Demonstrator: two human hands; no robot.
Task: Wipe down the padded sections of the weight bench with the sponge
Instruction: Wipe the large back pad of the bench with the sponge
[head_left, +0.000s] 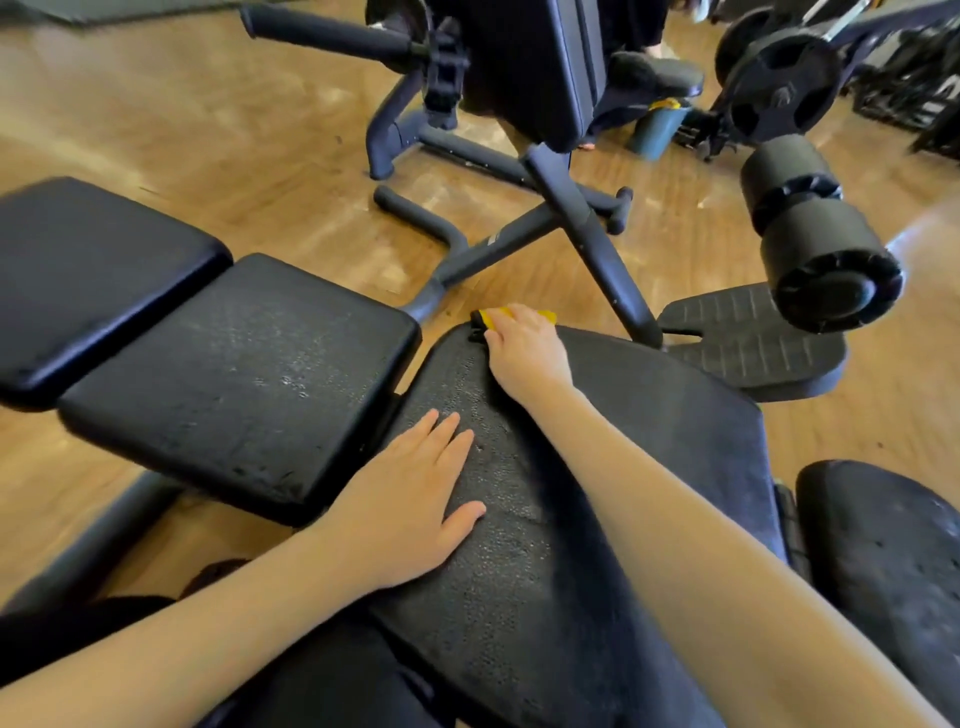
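Note:
A large black padded section (665, 431) of the weight bench fills the middle of the head view, its left strip speckled with wet drops. At the pad's far edge, my right hand (527, 353) presses a yellow sponge (493, 316) with a dark scrubbing side; my fingers hide most of the sponge. My left hand (410, 499) lies flat on the wet near-left part of the same pad, fingers spread, holding nothing. Two more black pads sit to the left, a middle pad (244, 384) with wet marks and an outer pad (88, 280).
A foam roller (821, 234) and a ribbed footplate (748, 338) stand at the right. The dark metal frame (587, 228) crosses the wooden floor behind the pads. Another machine, a weight plate (779, 88) and a teal bucket (657, 130) are farther back. Another pad (893, 561) sits at lower right.

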